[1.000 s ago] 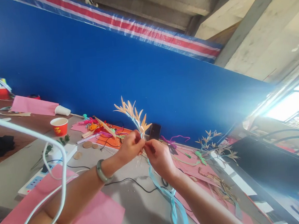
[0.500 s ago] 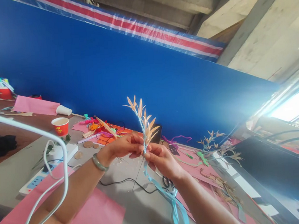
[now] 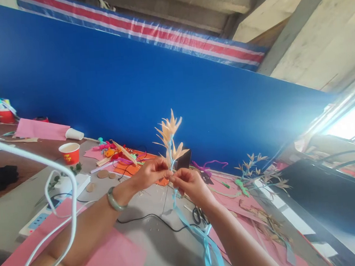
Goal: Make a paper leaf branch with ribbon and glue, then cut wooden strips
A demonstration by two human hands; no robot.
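Note:
Above the table I hold up a spray of pale peach artificial leaves (image 3: 168, 130) whose thin stem is wrapped in light blue tape. My left hand (image 3: 155, 172), with a bangle on its wrist, pinches the stem just below the lowest leaves. Close against it, my right hand (image 3: 187, 183) is closed with thumb and forefinger at the stem, where the blue tape (image 3: 183, 218) comes away. That tape trails down in a loop to the table. A bare wire end (image 3: 166, 198) sticks out below my fingers. The exact grip point is hidden by the fingertips.
Black scissors (image 3: 197, 216) lie beyond my right wrist. A finished-looking leaf spray (image 3: 251, 164) rests at right near a dark monitor (image 3: 328, 203). On the left stand a red paper cup (image 3: 70, 154) and a power strip (image 3: 38, 222); a white cable (image 3: 74, 197) arches in front. Pink paper (image 3: 119, 254) covers the near side.
The leaf spray has turned about its stem and now stands more upright, its leaves facing differently. Both hands stay together at the stem, and the view has shifted slightly.

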